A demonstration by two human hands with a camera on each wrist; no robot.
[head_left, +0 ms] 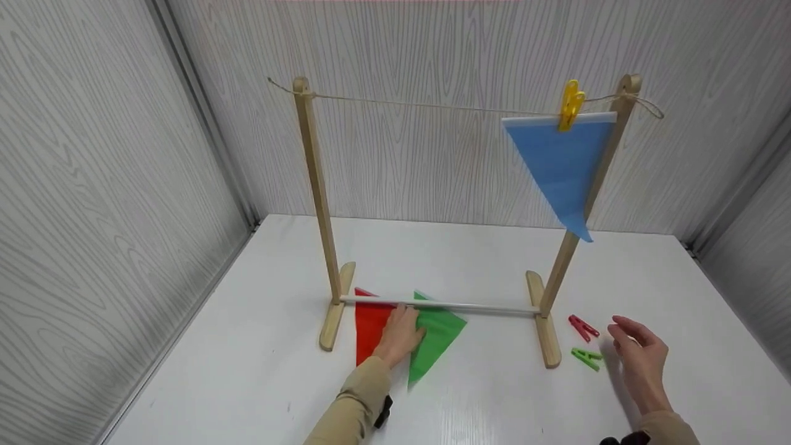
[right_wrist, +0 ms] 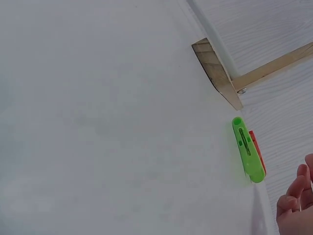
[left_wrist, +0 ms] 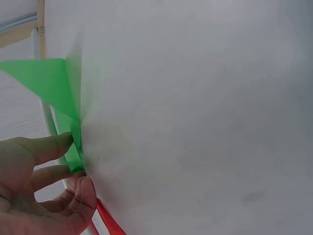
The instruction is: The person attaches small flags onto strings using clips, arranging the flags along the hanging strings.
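My left hand is over two cloth pennants on the white table. Its thumb and a finger pinch the green pennant, which bends upward in the left wrist view. Beside it lies a red pennant, partly hidden under the same hand. My right hand hovers at the right with loosely curled fingers and nothing in them. Close to its left lie a red clothespin and a green clothespin. In the right wrist view the green clothespin partly covers the red one.
A wooden stand with a left post and a right post carries a string. A yellow clothespin holds a blue pennant near its right end. A white rod joins the feet, crossing above the pennants.
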